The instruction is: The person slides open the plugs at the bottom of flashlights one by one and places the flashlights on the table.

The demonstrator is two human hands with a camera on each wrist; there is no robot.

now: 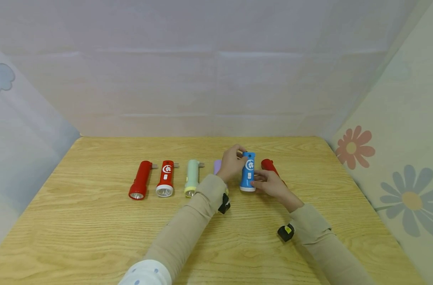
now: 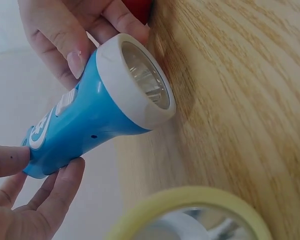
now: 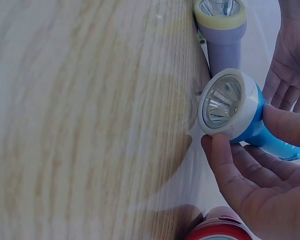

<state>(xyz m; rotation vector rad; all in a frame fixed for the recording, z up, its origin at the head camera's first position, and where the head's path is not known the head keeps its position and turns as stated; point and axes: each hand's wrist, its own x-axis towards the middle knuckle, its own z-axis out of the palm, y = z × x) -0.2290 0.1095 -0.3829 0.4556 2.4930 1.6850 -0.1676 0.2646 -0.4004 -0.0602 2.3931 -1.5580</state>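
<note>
A blue flashlight point(image 1: 248, 174) with a white rim is held between both hands above the table, its lens end toward the near side. My left hand point(image 1: 232, 163) pinches its tail end, thumb on one side and fingers on the other, as the left wrist view shows point(image 2: 35, 200). Around the lens end, my right hand point(image 1: 272, 184) grips with thumb and fingers; in the right wrist view the fingers point(image 3: 245, 185) curl at the white rim. A purple flashlight point(image 3: 225, 55) with a yellow rim lies beside it, partly hidden by my left hand in the head view.
On the wooden table point(image 1: 95, 237) lie a red flashlight point(image 1: 141, 178), a red one with a white rim point(image 1: 166, 178) and a mint-green one point(image 1: 192, 176) in a row at left. Another red flashlight point(image 1: 268, 165) is behind my right hand. A pale curtain wall point(image 1: 216, 87) stands behind.
</note>
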